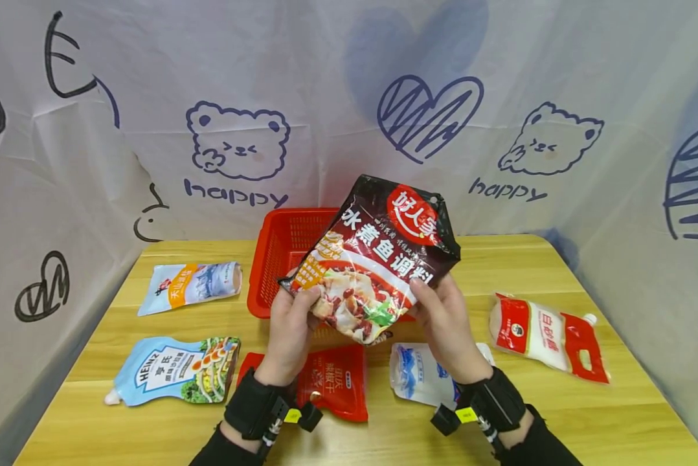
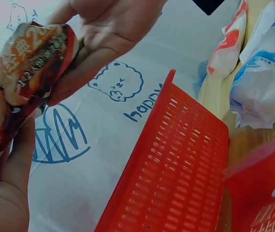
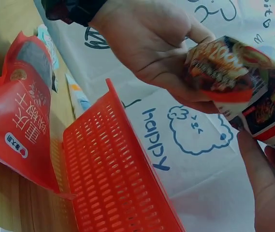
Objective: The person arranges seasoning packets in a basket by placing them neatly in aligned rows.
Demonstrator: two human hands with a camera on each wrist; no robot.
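Two bare hands hold a glossy, black-and-red plastic seasoning packet (image 1: 378, 259) up off the surface (image 1: 576, 278), in front of a red plastic basket (image 1: 259, 272) as the head view sees it. The left hand (image 1: 291, 320) grasps its lower left corner and the right hand (image 1: 449, 317) its right edge, fingers curled behind and thumbs lying on the front.

The packet tilts to one side. Its dark upper part carries a round red badge and bold white characters; below, a printed dish shows pale slices, red chillies and green leaves. The film is creased and shiny — small print near the bottom edge is too blurred in the wrist views to read with confidence.

The basket has a smooth rim and walls pierced by rows of narrow slots. On the pale wood-grain surface lie soft pouches: a shiny red one (image 1: 337, 382) printed in gold, a white-and-blue plastic one (image 1: 416, 375), a red-and-white bag with a cut-out handle (image 1: 547, 336), a light-blue spouted sauce pouch (image 1: 171, 369), and a flat blue-and-orange packet (image 1: 191, 288). Behind hangs wrinkled whitish cloth (image 1: 326, 65) — drawn with bears and hearts.
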